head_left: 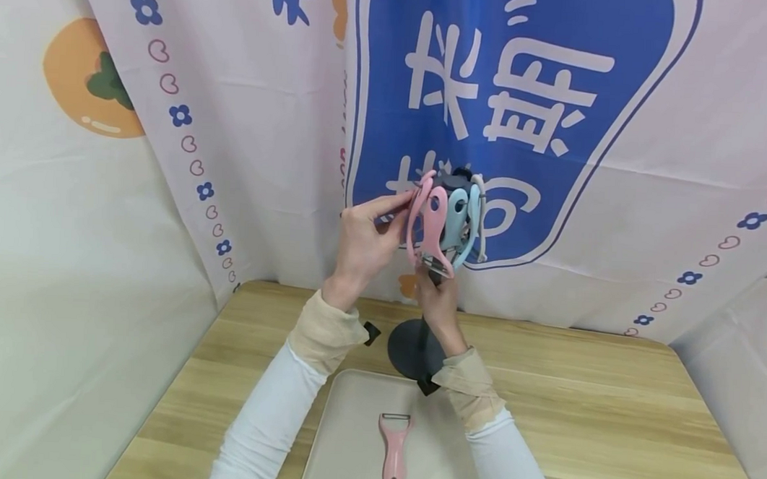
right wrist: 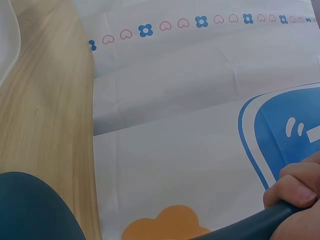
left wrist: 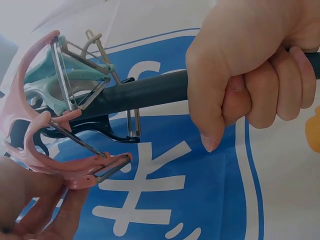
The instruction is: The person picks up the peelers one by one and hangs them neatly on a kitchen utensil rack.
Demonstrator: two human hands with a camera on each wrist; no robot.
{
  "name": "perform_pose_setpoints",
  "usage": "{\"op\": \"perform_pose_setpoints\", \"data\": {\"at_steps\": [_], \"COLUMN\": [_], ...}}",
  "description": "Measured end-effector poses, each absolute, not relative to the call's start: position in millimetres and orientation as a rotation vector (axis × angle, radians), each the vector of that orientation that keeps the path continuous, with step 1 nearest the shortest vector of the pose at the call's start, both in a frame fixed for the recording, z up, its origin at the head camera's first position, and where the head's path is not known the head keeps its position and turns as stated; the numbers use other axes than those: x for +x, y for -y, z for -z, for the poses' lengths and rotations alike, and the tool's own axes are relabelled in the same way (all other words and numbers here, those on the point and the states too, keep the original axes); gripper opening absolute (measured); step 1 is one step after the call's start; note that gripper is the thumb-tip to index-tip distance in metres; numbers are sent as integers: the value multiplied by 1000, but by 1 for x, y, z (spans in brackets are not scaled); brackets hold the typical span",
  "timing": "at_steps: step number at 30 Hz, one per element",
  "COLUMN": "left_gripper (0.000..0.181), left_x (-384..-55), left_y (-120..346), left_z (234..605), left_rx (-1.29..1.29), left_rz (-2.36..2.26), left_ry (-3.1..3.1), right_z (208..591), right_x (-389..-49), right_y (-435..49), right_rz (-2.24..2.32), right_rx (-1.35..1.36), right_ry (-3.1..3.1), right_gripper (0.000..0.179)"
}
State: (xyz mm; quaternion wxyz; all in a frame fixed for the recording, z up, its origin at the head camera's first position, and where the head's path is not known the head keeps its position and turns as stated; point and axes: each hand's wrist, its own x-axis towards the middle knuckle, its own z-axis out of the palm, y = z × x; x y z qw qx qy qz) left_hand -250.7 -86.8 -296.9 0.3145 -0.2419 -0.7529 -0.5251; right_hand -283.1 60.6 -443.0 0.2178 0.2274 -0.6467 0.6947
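Note:
A dark rotating-style stand with a pole (left wrist: 150, 92) and round base (head_left: 404, 349) bears several hanging peelers. My right hand (head_left: 439, 304) grips the pole below them, its fingers curled round it in the left wrist view. My left hand (head_left: 367, 242) pinches the leftmost pink peeler (left wrist: 75, 172) at the stand's top, between thumb and fingers. Beside it hang another pink peeler (head_left: 432, 227), light blue peelers (head_left: 456, 218) and a beige peeler (head_left: 481, 230). A black peeler (left wrist: 100, 129) shows behind them in the left wrist view. Whether the pinched peeler touches its hook is hidden.
A beige tray (head_left: 341, 425) lies at the table's front, with a single pink peeler (head_left: 394, 457) on it. The wooden table (head_left: 609, 410) ends at a printed cloth (head_left: 297, 155) hanging behind. The stand's base is close to the tray's far edge.

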Motion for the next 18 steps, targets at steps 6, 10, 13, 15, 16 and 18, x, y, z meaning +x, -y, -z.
{"op": "perform_pose_setpoints", "data": {"at_steps": [6, 10, 13, 15, 16, 18], "left_gripper": [30, 23, 18, 17, 16, 17], "left_x": [-245, -234, -223, -215, -212, -204], "left_y": [88, 91, 94, 96, 97, 98], "left_z": [301, 311, 323, 332, 337, 346], "left_rx": [-659, -652, -649, -648, -648, -653], "left_rz": [1375, 1309, 1259, 1241, 1233, 1219], "left_ry": [1952, 1926, 1947, 1974, 1990, 2026], "right_z": [442, 435, 423, 416, 416, 421], "right_x": [-282, -279, -269, -262, -262, -266], "right_y": [-61, -60, -59, -59, -60, -60], "right_rz": [-1916, -1870, -1833, -1823, -1833, -1850], "right_rx": [551, 523, 535, 551, 562, 566], "right_ry": [1854, 1886, 1896, 1889, 1879, 1872], "right_gripper": [11, 12, 10, 10, 10, 11]}}
